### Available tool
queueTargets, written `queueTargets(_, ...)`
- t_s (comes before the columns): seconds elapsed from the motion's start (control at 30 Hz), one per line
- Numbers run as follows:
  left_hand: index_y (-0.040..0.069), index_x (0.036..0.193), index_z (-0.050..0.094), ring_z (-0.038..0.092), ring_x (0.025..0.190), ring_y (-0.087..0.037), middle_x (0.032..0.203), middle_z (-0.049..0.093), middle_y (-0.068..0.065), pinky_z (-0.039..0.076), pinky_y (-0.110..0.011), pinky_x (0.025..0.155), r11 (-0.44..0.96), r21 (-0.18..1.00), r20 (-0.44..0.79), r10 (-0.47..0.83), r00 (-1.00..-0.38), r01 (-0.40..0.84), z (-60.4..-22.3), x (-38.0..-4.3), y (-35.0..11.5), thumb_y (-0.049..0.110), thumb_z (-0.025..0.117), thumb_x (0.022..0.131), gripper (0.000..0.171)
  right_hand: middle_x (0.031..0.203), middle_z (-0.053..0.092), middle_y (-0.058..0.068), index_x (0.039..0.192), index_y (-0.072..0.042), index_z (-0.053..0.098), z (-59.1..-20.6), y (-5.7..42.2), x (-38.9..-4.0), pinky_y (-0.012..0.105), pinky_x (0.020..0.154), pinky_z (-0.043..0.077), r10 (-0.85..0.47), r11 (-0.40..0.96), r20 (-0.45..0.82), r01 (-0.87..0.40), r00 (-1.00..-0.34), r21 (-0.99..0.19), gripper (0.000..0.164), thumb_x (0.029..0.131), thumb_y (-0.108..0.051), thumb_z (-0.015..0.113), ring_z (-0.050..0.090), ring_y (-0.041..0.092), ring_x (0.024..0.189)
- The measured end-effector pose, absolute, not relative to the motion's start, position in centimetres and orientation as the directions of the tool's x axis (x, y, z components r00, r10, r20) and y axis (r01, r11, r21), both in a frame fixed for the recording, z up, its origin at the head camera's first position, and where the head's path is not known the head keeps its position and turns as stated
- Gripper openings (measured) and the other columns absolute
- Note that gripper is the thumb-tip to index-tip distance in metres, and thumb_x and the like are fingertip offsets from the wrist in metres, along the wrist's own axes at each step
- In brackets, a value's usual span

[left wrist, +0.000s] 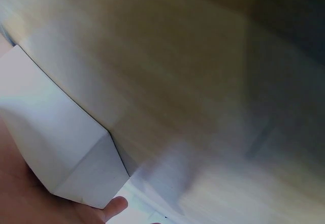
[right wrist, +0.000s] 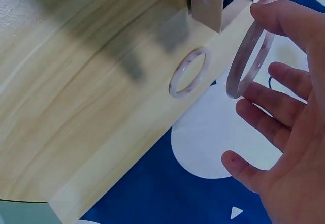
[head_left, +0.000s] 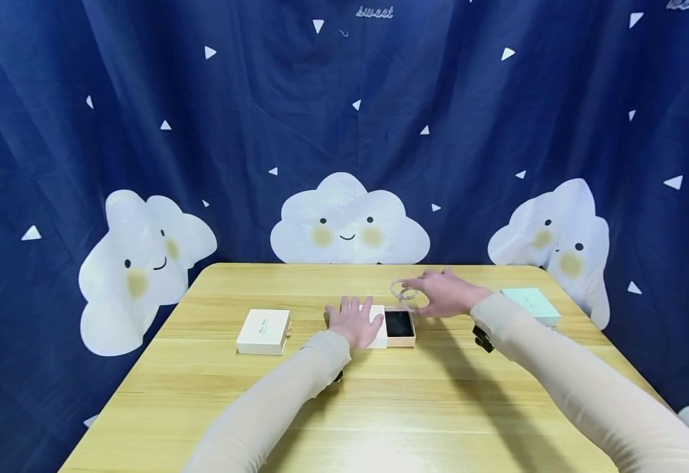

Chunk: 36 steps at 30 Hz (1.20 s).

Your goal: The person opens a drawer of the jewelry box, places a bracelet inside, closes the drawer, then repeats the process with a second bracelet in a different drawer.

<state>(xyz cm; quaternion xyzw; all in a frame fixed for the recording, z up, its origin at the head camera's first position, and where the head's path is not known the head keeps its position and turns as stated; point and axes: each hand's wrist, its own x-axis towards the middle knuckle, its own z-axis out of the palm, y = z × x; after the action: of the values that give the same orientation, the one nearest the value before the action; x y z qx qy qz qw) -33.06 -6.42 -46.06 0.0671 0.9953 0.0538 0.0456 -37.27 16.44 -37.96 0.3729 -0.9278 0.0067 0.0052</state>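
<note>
My left hand rests with fingers spread over the white sleeve of a small drawer box. The box's drawer stands pulled out to the right, showing a black lining. In the left wrist view the hand lies along the white sleeve, with a rounded digit tip at its corner. My right hand pinches a pale, translucent bangle between thumb and fingers, just beyond the drawer. A second pale, mottled bangle lies on the table beside the box.
A shut white box with small lettering sits on the wooden table to the left. A mint-green box lies at the right, partly behind the right forearm. A blue curtain with clouds hangs behind the table's far edge.
</note>
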Motion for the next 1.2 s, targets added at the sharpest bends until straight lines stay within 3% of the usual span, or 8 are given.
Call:
queueTargets(0.43, 0.03, 0.162, 0.022, 0.02, 0.153, -0.037, 0.163, 0.031, -0.008, 0.022, -0.075, 0.111, 0.988, 0.089, -0.088, 0.136, -0.987, 0.129, -47.0, -34.0, -6.3, 0.065, 0.017, 0.102, 0.069, 0.128, 0.069, 0.005, 0.135, -0.013, 0.062, -38.5, 16.2, -36.5, 0.06, 0.091, 0.046, -0.718, 0.696, -0.01, -0.718, -0.696, -0.005, 0.063, 0.081, -0.038, 0.082, 0.059, 0.029, 0.12)
queueTargets(0.67, 0.027, 0.16, 0.027, 0.024, 0.152, -0.038, 0.161, 0.035, -0.01, 0.023, -0.074, 0.11, 0.983, 0.12, -0.059, 0.145, -0.988, 0.137, -46.2, -33.1, -6.3, 0.062, 0.021, 0.104, 0.066, 0.126, 0.069, 0.002, 0.129, -0.022, 0.066, -39.1, 15.8, -36.5, 0.057, 0.089, 0.047, -0.726, 0.687, -0.022, -0.726, -0.687, 0.034, 0.052, 0.08, -0.034, 0.08, 0.059, 0.026, 0.117)
queueTargets(0.97, 0.027, 0.16, 0.028, 0.024, 0.152, -0.039, 0.161, 0.036, -0.011, 0.023, -0.075, 0.11, 0.983, 0.125, -0.052, 0.142, -0.988, 0.135, -46.3, -33.1, -6.4, 0.063, 0.02, 0.103, 0.068, 0.137, 0.064, 0.003, 0.136, -0.015, 0.063, -39.5, 14.8, -36.6, 0.066, 0.096, 0.043, -0.72, 0.69, -0.07, -0.723, -0.691, 0.032, 0.065, 0.078, -0.038, 0.083, 0.053, 0.031, 0.133)
queueTargets(1.2, 0.027, 0.16, 0.027, 0.023, 0.152, -0.038, 0.161, 0.035, -0.011, 0.023, -0.075, 0.11, 0.983, 0.127, -0.055, 0.142, -0.988, 0.134, -46.3, -33.2, -6.4, 0.063, 0.02, 0.103, 0.068, 0.132, 0.067, 0.005, 0.136, -0.01, 0.062, -39.7, 14.0, -36.5, 0.063, 0.093, 0.046, -0.723, 0.684, -0.09, -0.728, -0.685, 0.047, 0.069, 0.075, -0.035, 0.083, 0.057, 0.027, 0.129)
